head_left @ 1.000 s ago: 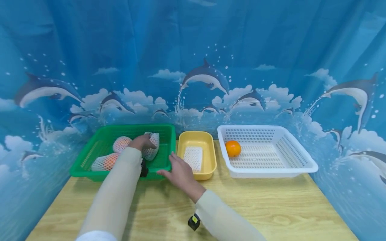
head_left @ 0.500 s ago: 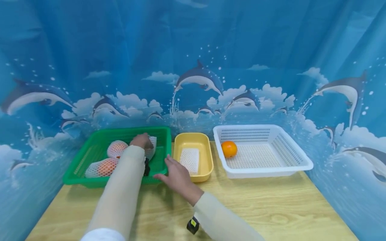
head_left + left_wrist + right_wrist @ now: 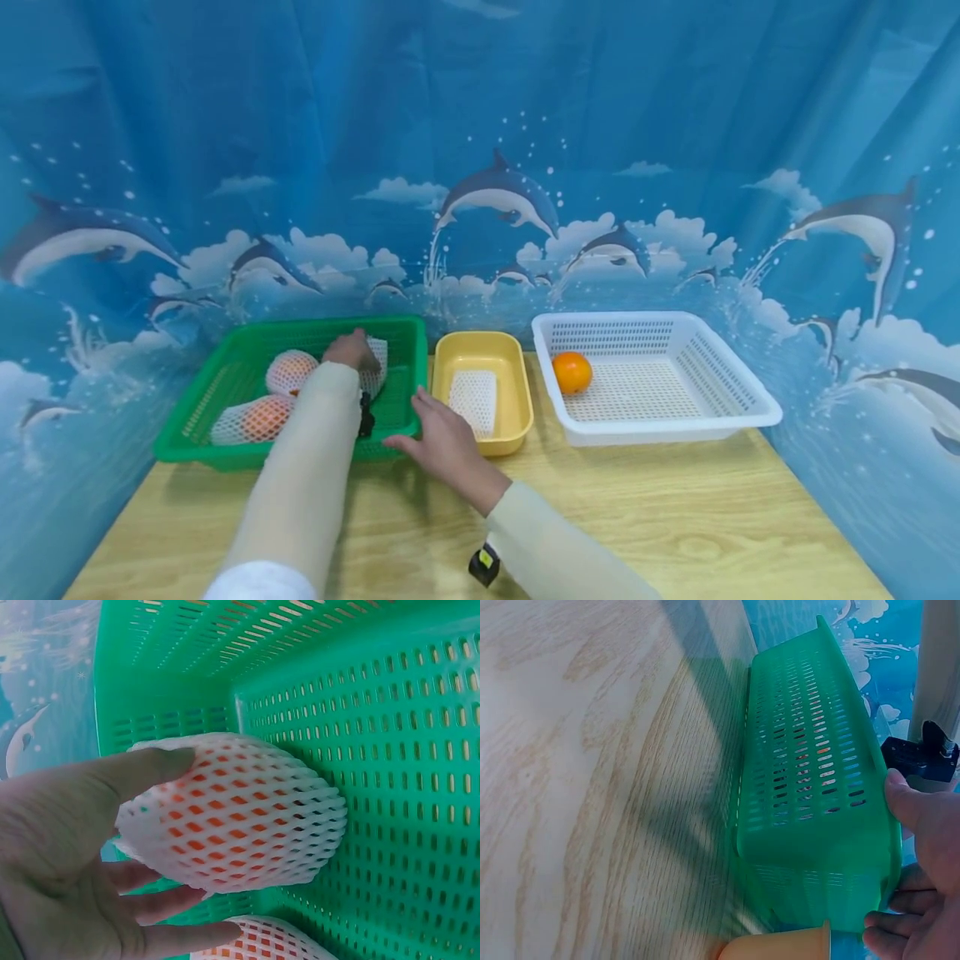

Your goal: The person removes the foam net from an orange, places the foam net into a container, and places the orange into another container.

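Inside the green basket, my left hand grips an orange in a white foam net. The left wrist view shows its thumb pressing the net, with fingers below and partly hidden. One fingertip meets another netted orange beneath. Two netted fruits, one round and one lying with its net stretched out, sit left of the forearm. My right hand holds the basket's near right corner, thumb at the front rim and fingers along the side, as the right wrist view shows.
A yellow tray with a flattened white foam net stands right of the green basket. Farther right is a white basket holding a bare orange. All stand on a wooden table before a blue dolphin curtain.
The head view has shifted slightly. My left hand has settled more closely over the netted orange, covering more of it. My right hand stays at the basket's corner.
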